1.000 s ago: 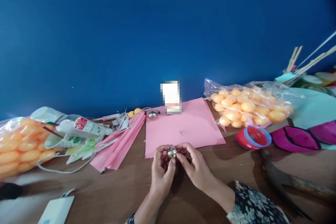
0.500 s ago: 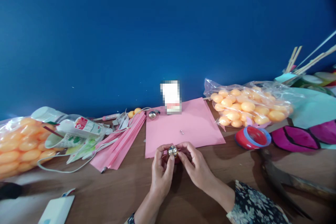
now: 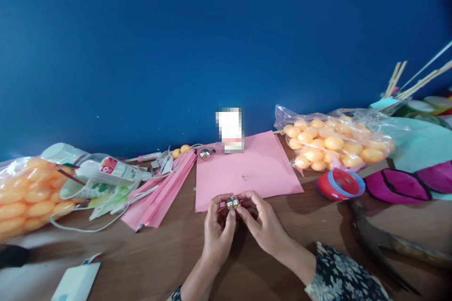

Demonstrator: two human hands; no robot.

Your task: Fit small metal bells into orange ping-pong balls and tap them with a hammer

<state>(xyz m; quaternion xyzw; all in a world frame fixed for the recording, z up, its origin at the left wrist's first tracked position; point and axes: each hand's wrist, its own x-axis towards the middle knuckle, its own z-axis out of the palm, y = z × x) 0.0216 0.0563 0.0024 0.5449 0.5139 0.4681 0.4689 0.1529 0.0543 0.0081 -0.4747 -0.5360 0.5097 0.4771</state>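
Observation:
Between my two hands is a small shiny metallic ball [image 3: 232, 202], silver-gold in colour, just off the near edge of a pink sheet [image 3: 229, 176]. My left hand [image 3: 219, 230] is closed on its left side, thumb pressed to the front. From the right, my right hand [image 3: 266, 225] pinches the same ball with thumb and fingers. The fingers behind the ball are partly hidden. On the pink sheet lie a couple of tiny shiny bits [image 3: 244, 177], too small to name. A similar silver ball [image 3: 204, 154] rests at the sheet's far left corner.
To the right are a bag of orange balls [image 3: 334, 143], a red and blue bowl [image 3: 341, 185] and a wooden-handled hammer-like tool [image 3: 388, 240]. On the left lie folded pink strips [image 3: 165, 193], a white cable [image 3: 81, 230], a plastic bottle [image 3: 116, 169] and another orange-ball bag [image 3: 21, 197].
My right thumb has shifted slightly on the metallic ball. Otherwise both hands and the things around them stay where they were.

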